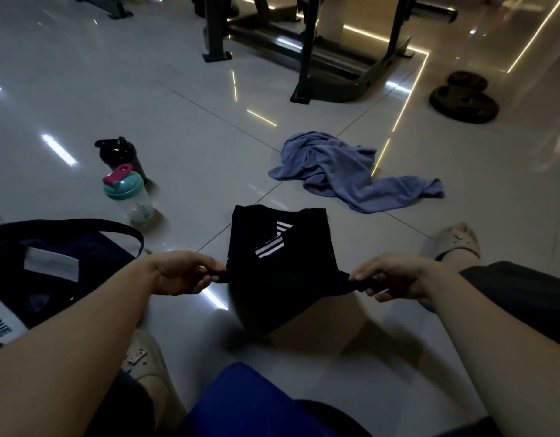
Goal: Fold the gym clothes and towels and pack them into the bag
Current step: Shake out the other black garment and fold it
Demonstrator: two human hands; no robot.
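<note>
A black garment (281,272) with white stripes is stretched between my two hands above the tiled floor, its far part lying folded on the floor. My left hand (184,272) pinches its left edge and my right hand (389,275) pinches its right edge. A crumpled blue towel (341,171) lies on the floor beyond it. The dark bag (61,263) stands open at my left, its strap arching over the top.
Two shaker bottles stand at the left, a clear one with a teal lid (130,193) and a black one (119,152). A gym machine frame (307,48) and weight plates (464,99) stand farther back. My sandalled feet (452,241) rest on the floor.
</note>
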